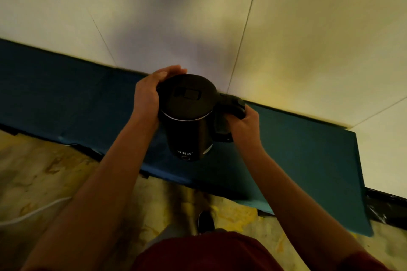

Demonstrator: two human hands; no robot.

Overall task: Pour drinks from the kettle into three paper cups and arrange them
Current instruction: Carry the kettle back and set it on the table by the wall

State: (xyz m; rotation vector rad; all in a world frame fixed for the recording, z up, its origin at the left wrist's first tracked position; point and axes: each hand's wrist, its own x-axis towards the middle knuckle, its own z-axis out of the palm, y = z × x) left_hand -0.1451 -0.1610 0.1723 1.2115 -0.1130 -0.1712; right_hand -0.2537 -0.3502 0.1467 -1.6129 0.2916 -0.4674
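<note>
Black kettle [187, 114] held upright, lid closed, over the blue counter [308, 160] at frame centre. Handle at 3 o'clock is gripped by right hand [244, 121], fingers clamped around it. Left hand [149, 92] cupped against lid rim at 9 o'clock. No cups seen. Kettle best kept level, lid steadied, until cups are located.

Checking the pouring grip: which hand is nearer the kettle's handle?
Right. The right hand grips the handle; the left hand holds the kettle near its lid, on the opposite side.
</note>
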